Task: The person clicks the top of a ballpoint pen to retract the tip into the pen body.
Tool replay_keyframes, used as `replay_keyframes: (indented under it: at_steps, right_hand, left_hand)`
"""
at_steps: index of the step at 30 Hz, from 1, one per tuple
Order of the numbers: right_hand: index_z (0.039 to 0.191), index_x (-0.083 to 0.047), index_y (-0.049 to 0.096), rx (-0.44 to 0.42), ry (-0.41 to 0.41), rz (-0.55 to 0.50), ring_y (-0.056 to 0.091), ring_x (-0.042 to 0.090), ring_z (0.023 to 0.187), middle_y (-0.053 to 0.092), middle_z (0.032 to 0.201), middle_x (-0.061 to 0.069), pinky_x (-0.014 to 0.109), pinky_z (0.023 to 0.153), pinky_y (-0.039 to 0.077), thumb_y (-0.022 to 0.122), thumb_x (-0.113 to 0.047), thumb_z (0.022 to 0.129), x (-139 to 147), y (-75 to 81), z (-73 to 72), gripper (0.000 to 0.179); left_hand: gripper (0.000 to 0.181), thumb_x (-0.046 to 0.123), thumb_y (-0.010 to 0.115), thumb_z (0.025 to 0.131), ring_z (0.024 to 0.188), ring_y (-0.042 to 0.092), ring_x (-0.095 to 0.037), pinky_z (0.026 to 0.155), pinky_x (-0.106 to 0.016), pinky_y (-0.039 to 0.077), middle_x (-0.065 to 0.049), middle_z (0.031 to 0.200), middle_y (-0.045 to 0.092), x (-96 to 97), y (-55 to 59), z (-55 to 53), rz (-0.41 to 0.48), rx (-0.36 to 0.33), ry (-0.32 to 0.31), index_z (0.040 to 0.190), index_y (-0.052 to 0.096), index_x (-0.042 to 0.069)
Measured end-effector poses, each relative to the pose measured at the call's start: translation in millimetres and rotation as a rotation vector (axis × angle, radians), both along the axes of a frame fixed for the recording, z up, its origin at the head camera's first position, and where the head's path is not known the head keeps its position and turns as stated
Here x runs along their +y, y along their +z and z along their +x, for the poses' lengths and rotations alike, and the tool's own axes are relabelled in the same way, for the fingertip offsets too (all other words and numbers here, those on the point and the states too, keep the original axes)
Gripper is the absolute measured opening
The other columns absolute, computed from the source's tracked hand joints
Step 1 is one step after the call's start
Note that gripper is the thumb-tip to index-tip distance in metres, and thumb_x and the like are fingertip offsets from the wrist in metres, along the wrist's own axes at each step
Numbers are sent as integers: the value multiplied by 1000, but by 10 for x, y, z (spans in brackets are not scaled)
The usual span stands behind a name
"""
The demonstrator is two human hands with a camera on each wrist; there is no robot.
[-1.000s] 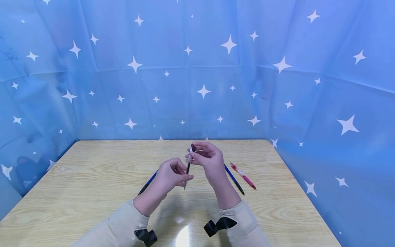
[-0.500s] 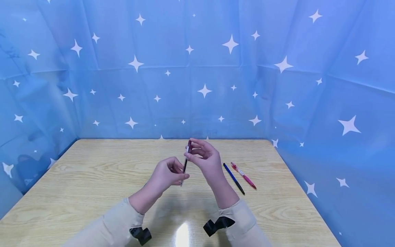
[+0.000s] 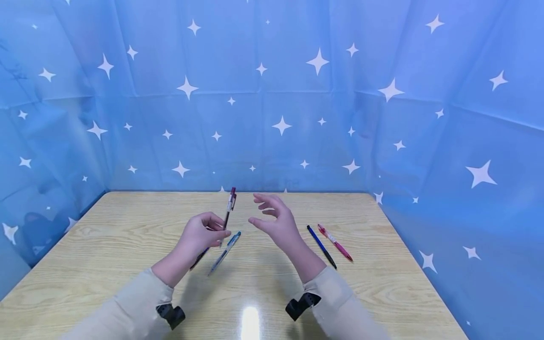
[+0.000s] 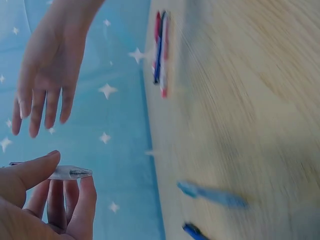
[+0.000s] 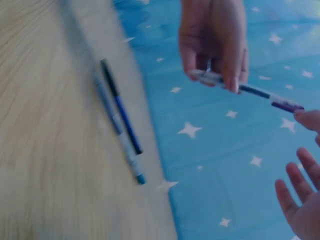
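My left hand (image 3: 197, 236) pinches a clear retractable pen (image 3: 230, 208) with a dark purple clip and top, near its tip. The pen stands steeply above the table, top end upward. In the left wrist view the clear pointed tip of the pen (image 4: 75, 172) sticks out past the thumb. To the right, my right hand (image 3: 278, 219) hangs apart from it, fingers spread and holding nothing. Its thumb overlaps the purple end in the right wrist view. Below the left hand lie a light blue clear pen (image 3: 224, 253) and a dark blue pen (image 3: 199, 258), partly hidden.
Right of the right hand, a blue pen with a black end (image 3: 321, 246) and a pink-red pen (image 3: 335, 243) lie side by side. All of them are on a wooden table (image 3: 374, 293). A blue star-patterned curtain (image 3: 238, 118) stands behind and at both sides.
The right hand has let go of the purple-topped pen and its fingers have spread. The left hand has carried the pen leftward, and the light blue pen on the table now shows.
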State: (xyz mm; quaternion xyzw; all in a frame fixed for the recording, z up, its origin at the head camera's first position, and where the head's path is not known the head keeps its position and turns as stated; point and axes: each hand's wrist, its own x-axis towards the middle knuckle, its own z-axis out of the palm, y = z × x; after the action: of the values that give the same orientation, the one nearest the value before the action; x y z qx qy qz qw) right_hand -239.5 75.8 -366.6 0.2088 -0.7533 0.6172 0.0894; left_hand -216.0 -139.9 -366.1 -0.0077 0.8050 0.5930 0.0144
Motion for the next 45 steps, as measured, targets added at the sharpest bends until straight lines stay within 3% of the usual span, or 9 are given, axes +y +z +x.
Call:
replay_keyframes:
  at_steps: [8, 16, 23, 33, 37, 45]
  right_hand:
    - [132, -23, 61, -9, 33, 307, 52, 17, 113, 55, 125, -8, 40, 100, 43, 79, -19, 84, -20, -137, -62, 51]
    - [132, -16, 61, 71, 79, 558, 53, 25, 116, 56, 124, 2, 43, 98, 45, 79, -19, 84, -79, -233, -105, 51]
    - [129, -17, 63, 68, 134, 713, 52, 22, 117, 56, 121, -1, 40, 98, 45, 78, -24, 85, -135, -344, -108, 48]
    - [128, -17, 64, 56, 171, 843, 53, 21, 115, 59, 120, 1, 37, 96, 46, 78, -25, 85, -152, -460, -133, 46]
    - [126, -16, 66, 95, 188, 890, 53, 21, 112, 61, 119, 4, 36, 95, 45, 78, -24, 85, -146, -500, -149, 42]
    - [124, -19, 67, 171, 206, 958, 55, 16, 108, 62, 115, -1, 38, 97, 43, 76, -29, 86, -149, -594, -163, 40]
  left_hand:
    - [23, 3, 77, 83, 78, 62, -23, 68, -35, 58, -11, 90, 60, -265, -105, -114, -138, -6, 37, 102, 65, -2]
    - [22, 3, 76, 83, 73, 61, -20, 66, -36, 57, -10, 88, 63, -489, -219, -201, -281, 8, 42, 101, 64, -3]
    - [28, 3, 75, 83, 76, 62, -19, 66, -33, 57, -12, 91, 65, -720, -330, -215, -353, -57, 35, 108, 67, -7]
    - [29, 1, 74, 82, 63, 61, -18, 57, -32, 53, -7, 80, 67, -967, -424, -257, -517, -102, -1, 109, 67, -10]
    - [23, -1, 73, 81, 60, 60, -17, 55, -30, 52, -7, 76, 66, -1010, -422, -257, -595, -95, -23, 102, 69, -10]
    - [14, -4, 75, 77, 52, 54, -13, 50, -27, 50, -4, 68, 63, -1085, -452, -292, -664, -74, -92, 90, 70, -8]
